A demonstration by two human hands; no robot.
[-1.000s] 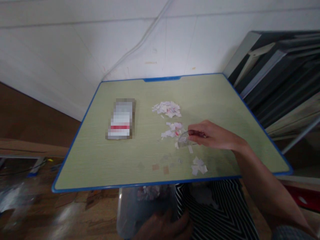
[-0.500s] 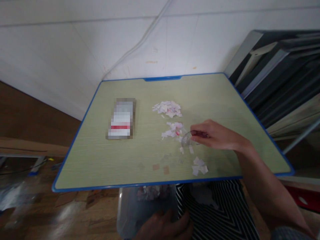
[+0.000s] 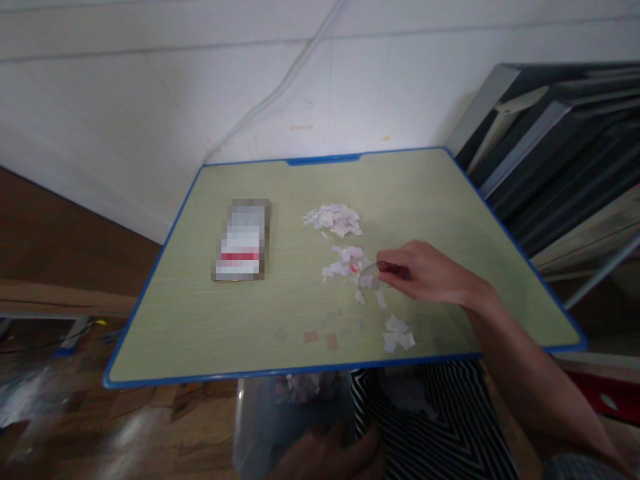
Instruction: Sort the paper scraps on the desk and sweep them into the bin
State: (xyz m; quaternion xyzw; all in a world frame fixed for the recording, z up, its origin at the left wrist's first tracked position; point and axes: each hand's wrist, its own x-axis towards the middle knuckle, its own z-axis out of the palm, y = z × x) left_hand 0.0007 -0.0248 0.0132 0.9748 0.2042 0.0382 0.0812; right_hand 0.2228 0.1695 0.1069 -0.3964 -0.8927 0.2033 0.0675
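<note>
My right hand [image 3: 417, 272] is closed on the dark red handle of a small tool [image 3: 371, 275] with a round, see-through head; I cannot make out whether the head is mesh or a lens. That head lies low over the table, at the right edge of a small heap of torn paper scraps [image 3: 345, 260]. Farther back is a larger scrap heap [image 3: 334, 219], and a few white scraps [image 3: 399, 335] lie near the front edge. Below the table, my left hand [image 3: 333, 457] is dim, its fingers bent over the near right part of a clear plastic box [image 3: 241, 427] with paper scraps inside.
The green table [image 3: 280, 187] has a blue rim and stands against a white wall. A blurred-out flat object [image 3: 243, 240] lies on its left half. Two small brownish squares [image 3: 332, 342] are near the front. Dark folded frames [image 3: 555, 140] lean at the right.
My right hand has moved slightly left with the tool, its round head now closer against the small scrap heap. The left hand and the box have hardly moved.
</note>
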